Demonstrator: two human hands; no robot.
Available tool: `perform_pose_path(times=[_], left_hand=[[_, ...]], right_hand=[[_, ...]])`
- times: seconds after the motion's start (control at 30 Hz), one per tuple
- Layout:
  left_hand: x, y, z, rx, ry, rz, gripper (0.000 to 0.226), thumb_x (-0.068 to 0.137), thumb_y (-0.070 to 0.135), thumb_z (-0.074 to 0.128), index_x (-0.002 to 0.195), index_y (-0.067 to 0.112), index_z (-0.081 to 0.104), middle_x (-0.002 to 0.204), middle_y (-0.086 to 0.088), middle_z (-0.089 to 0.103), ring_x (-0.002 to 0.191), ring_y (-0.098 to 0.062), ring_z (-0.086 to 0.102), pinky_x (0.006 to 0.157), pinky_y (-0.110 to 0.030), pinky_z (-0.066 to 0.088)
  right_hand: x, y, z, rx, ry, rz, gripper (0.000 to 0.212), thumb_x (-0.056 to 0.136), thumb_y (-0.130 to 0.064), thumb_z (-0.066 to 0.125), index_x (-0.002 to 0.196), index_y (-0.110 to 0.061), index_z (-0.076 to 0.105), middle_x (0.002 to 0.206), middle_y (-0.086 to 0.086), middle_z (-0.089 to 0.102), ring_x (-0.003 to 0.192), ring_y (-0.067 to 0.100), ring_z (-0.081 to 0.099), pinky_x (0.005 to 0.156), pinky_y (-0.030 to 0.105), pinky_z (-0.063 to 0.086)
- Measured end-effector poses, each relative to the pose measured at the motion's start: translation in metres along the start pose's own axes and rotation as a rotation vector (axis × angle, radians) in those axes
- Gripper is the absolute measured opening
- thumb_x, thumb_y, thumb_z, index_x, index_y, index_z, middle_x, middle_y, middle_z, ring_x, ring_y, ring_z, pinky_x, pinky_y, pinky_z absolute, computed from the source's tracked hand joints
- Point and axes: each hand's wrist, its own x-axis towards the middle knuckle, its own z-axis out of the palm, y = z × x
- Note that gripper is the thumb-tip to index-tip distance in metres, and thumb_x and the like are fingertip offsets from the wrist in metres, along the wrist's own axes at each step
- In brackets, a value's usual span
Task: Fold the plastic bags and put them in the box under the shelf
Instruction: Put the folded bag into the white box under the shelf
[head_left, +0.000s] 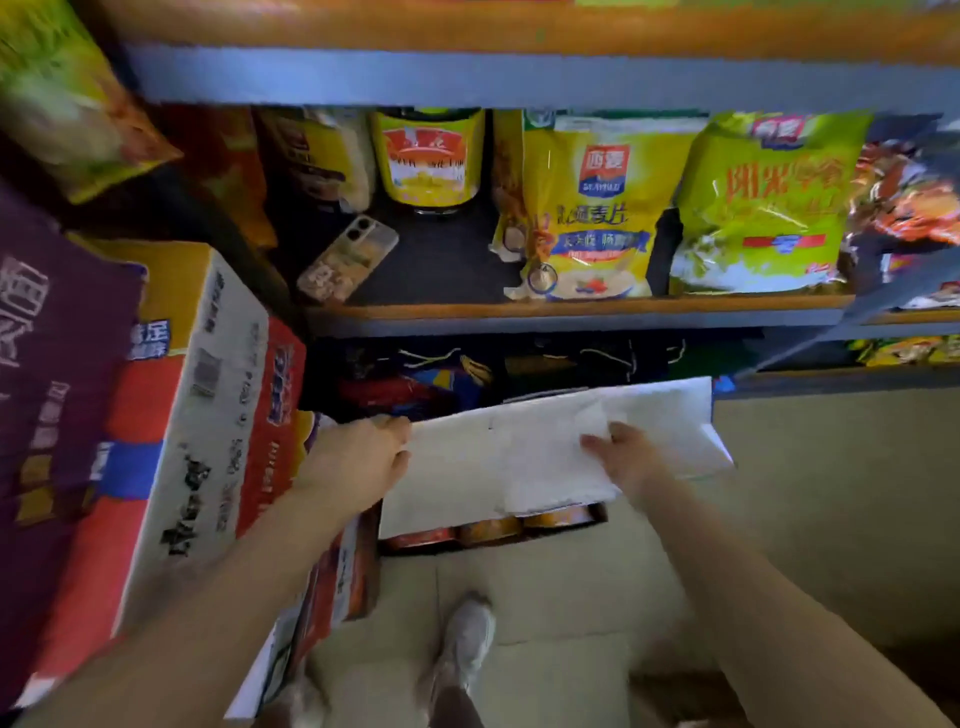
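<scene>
A white plastic bag (498, 462) lies spread flat and partly folded, stretched between my hands in front of the lowest shelf. My left hand (358, 462) pinches its left edge. My right hand (626, 460) grips a folded layer near its middle right. Under the bag sits an open box (493, 532) on the floor, showing orange and red packs along its front edge. The dark space under the shelf (467, 374) holds coloured bags with cord handles; the rest of the box is hidden by the white bag.
Stacked cardboard cartons (208, 415) stand close on the left. The shelf board (571, 312) above carries a phone (348, 260), a yellow can (428, 161) and snack bags (587, 208). Beige tiled floor (831, 493) lies to the right; my shoe (462, 644) is below.
</scene>
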Motion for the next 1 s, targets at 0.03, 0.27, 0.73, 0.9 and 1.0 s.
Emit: perform_pose_path(times=[0.03,0.27,0.73,0.9,1.0], left_hand=[[0.011,0.000,0.009,-0.029,0.042,-0.003,0.021,0.092,0.025,0.044,0.106,0.012,0.051,0.102,-0.008,0.058,0.092,-0.029,0.058,0.066,-0.035,0.046],[0.072,-0.005,0.066,-0.117,0.291,0.088,0.017,0.067,0.019,0.065,0.074,0.005,0.060,0.067,-0.012,0.060,0.061,-0.033,0.061,0.042,-0.035,0.049],[0.069,0.002,0.063,-0.088,0.172,0.041,0.022,0.074,0.018,0.071,0.090,0.005,0.063,0.084,-0.012,0.063,0.076,-0.033,0.061,0.053,-0.035,0.047],[0.032,0.010,0.000,0.025,0.071,-0.057,0.030,0.094,0.032,0.041,0.118,0.016,0.048,0.115,-0.003,0.052,0.101,-0.023,0.053,0.068,-0.032,0.043],[-0.001,0.012,-0.050,0.081,0.091,-0.057,0.029,0.094,0.034,0.039,0.117,0.018,0.047,0.115,-0.001,0.052,0.100,-0.022,0.055,0.065,-0.030,0.041]], right_hand=[[0.021,0.006,0.013,-0.014,-0.040,0.038,0.036,0.094,-0.015,0.053,0.123,0.006,0.052,0.103,0.010,0.052,0.100,0.032,0.053,0.093,0.038,0.042],[0.142,0.050,0.087,-0.211,-0.150,0.115,0.032,0.093,-0.018,0.052,0.120,0.000,0.053,0.110,0.017,0.056,0.089,0.026,0.053,0.078,0.035,0.044],[0.136,0.033,0.086,-0.390,-0.331,0.000,0.023,0.094,-0.022,0.048,0.106,-0.005,0.058,0.106,0.011,0.065,0.084,0.020,0.059,0.063,0.023,0.044],[0.053,-0.030,0.036,-0.587,-0.278,-0.377,0.023,0.096,-0.026,0.045,0.105,-0.011,0.060,0.101,0.006,0.065,0.086,0.020,0.059,0.072,0.029,0.047],[-0.005,-0.079,-0.001,-0.692,-0.157,-0.639,0.020,0.095,-0.023,0.045,0.100,-0.012,0.061,0.101,0.007,0.066,0.094,0.027,0.060,0.076,0.035,0.049]])
